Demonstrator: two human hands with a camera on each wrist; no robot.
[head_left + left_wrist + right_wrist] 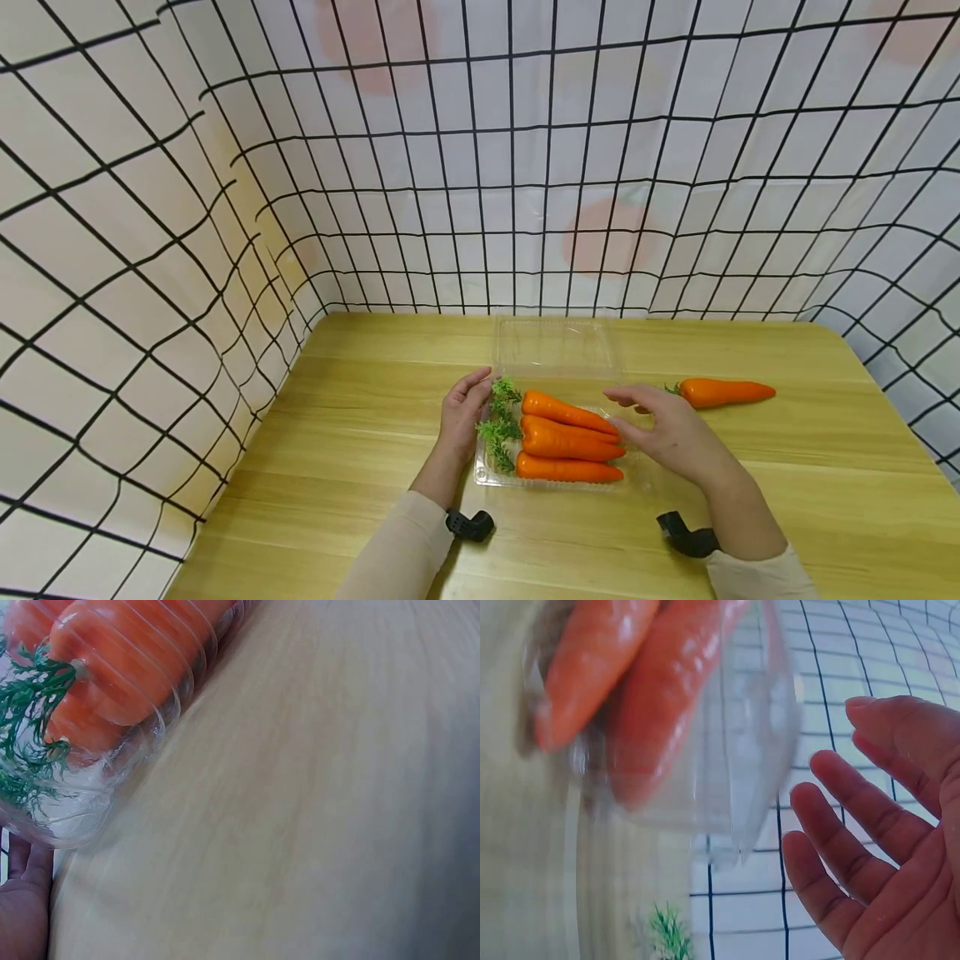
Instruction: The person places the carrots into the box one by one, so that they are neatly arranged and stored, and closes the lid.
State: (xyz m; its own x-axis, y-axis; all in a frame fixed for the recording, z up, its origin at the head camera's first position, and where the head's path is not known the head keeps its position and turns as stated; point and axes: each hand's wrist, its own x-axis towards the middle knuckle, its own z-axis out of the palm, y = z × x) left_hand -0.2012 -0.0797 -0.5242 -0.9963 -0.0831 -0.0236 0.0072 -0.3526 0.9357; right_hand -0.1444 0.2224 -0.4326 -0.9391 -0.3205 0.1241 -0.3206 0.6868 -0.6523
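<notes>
A clear plastic clamshell box (487, 477) lies on the table with several orange toy carrots (573, 442) inside, their green leafy tops toward the left. Its transparent lid (557, 343) is folded back behind it. My left hand (459, 414) is at the box's left end, fingers fairly straight along the edge; in the left wrist view the hand (26, 900) is mostly cut off. My right hand (675, 429) hovers by the carrot tips at the right end. The right wrist view shows this hand (892, 840) with relaxed, spread fingers and nothing held.
One more orange carrot (726, 392) lies on the wooden table (345, 467), just beyond my right hand. A white, black-gridded cloth (480, 167) stands behind the table and along its sides. Dark wrist-camera mounts (470, 526) are strapped on both wrists.
</notes>
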